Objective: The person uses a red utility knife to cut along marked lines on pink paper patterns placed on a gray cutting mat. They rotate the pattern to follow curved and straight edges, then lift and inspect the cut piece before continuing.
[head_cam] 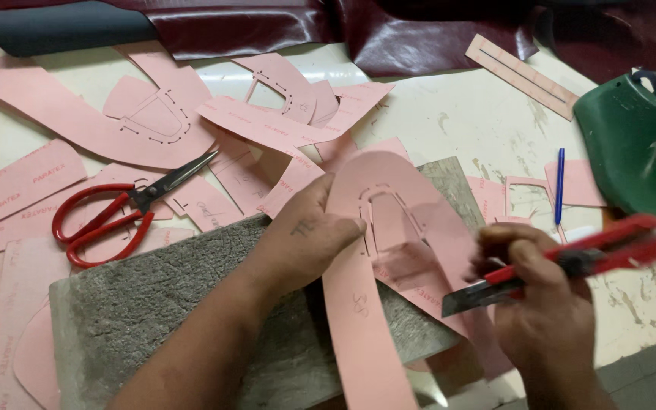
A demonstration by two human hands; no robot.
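A person's left hand (pixel 305 231) pressed flat, fingers spread and laid together over the edge, on a pink horseshoe-shaped pattern piece (pixel 389 228) that lay across a grey stone cutting slab (pixel 161 319) on a pale worktable (pixel 449 114). The piece's curved top pointed away from the person, and its nearer leg ran long toward the bottom of the view, just right of the holding hand. The right hand (pixel 544 304) was closed tight round a red utility knife (pixel 571 262), its blade tip aimed left at the piece's right-hand leg and hovering close beside it (whether the tip touched the card could not be told through the blur). The knife hand was the nearer of the two to that leg. Around them lay more pink cut-outs (pixel 153 114), red-handled scissors (pixel 115 212) to the left, a blue pen (pixel 559 182), a green shoe last (pixel 628 144) at right, and dark maroon leather (pixel 419 30) along the far edge.
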